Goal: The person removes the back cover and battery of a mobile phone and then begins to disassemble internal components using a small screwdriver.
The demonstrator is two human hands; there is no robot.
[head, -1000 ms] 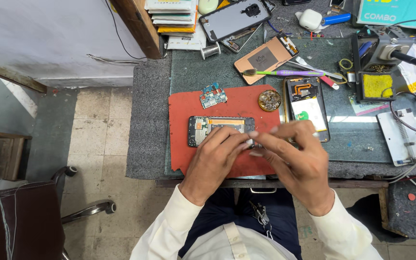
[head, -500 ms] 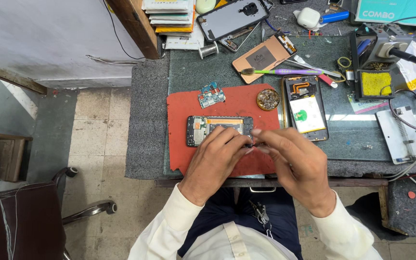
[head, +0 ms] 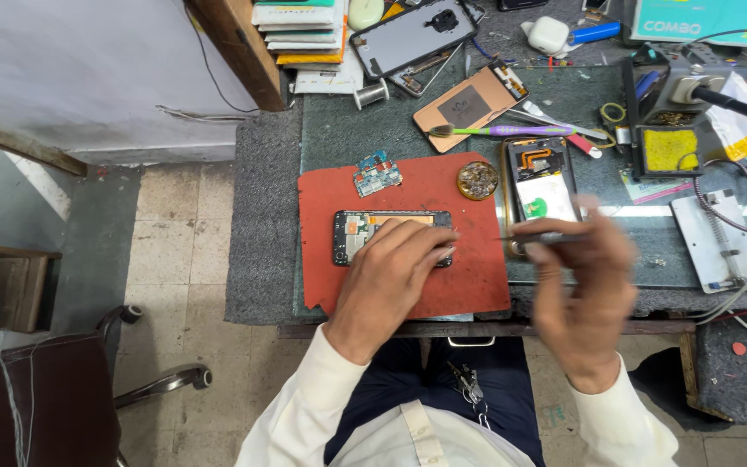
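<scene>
An opened phone body [head: 358, 235] lies flat on a red work mat [head: 469, 281] on the bench. My left hand [head: 395, 272] rests on it, fingertips pressing its right half. My right hand [head: 585, 290] is lifted to the right of the mat, blurred, pinching thin tweezers [head: 520, 236] that point left. A small blue circuit board [head: 377, 173] and a round tin of small parts [head: 477, 180] sit at the mat's far edge. A second opened phone with orange flex [head: 545, 177] lies just beyond my right hand.
Farther back lie a copper-backed phone panel [head: 464, 105], a purple-handled brush [head: 512, 131], a dark phone cover [head: 412, 35], stacked books [head: 300, 26] and a solder spool [head: 372, 93]. A soldering stand with yellow sponge [head: 669, 147] and cables sit right. A chair [head: 62, 398] stands lower left.
My right hand has pulled away from the phone on the mat, rising to the right with the tweezers. My left hand stays on the phone.
</scene>
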